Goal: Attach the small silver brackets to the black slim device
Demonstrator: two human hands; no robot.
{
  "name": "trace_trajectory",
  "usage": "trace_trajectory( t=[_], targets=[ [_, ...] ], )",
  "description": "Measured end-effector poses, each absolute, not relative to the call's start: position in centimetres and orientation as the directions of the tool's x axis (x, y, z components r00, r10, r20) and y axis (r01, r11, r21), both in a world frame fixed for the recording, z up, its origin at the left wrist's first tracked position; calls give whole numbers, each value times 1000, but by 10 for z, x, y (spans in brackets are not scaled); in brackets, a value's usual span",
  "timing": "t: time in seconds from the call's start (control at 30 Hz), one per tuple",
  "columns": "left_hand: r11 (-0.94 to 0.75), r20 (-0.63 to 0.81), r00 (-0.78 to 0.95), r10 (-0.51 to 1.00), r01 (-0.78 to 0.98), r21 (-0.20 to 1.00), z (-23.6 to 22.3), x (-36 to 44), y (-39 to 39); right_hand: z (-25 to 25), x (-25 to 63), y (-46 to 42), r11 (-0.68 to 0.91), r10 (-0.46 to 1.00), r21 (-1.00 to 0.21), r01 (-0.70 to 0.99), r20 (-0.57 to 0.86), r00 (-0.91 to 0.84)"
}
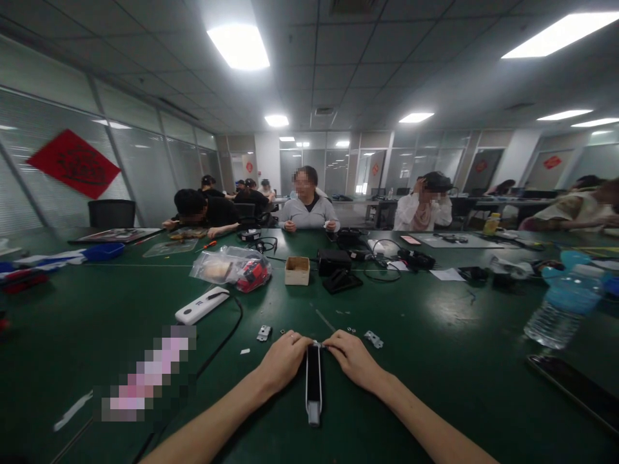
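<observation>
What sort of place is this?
Probably a shared electronics workroom in an office building. A long green workbench runs down the room, with people seated along it. It holds a small metal bracket, tiny screws and a black power adapter.

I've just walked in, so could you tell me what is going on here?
The left hand and right hand grip the far end of a black and silver device on a green workbench. A small metal bracket lies beside the right hand. Co-workers sit across the bench.
</observation>
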State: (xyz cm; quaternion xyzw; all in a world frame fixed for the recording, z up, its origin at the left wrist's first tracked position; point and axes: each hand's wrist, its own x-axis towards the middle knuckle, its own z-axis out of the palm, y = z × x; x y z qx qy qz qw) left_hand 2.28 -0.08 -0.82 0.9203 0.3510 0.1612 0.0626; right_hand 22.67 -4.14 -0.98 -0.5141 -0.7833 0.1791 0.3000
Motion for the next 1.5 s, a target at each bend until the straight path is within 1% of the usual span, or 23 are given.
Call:
trace_trajectory(
  t=[0.2,0.37,0.67,0.93,1.13,1.27,1.5],
  targets=[
    [-767,276,715,642,602,222,-8,24,-1,-7,225,-40,394,919,-609,689,285,-274],
    [-750,258,704,662,621,229,-9,24,-1,-9,224,-40,382,923,-616,688,296,-248],
    [-751,261,704,660,618,232,-8,24,-3,0,225,-45,333,943,-640,693,243,-229],
    [-750,249,707,662,631,201,-8,25,-3,3,229,-46,389,921,-627,675,265,-285],
    [-748,243,707,664,633,202,-5,26,-5,1,231,-45,412,911,-620,668,274,-307],
    [-744,237,706,668,636,204,-3,26,-5,-4,232,-42,423,906,-645,637,301,-297],
    [-746,245,705,666,627,223,-6,25,-4,-3,230,-43,346,938,-705,619,271,-216]
  ],
)
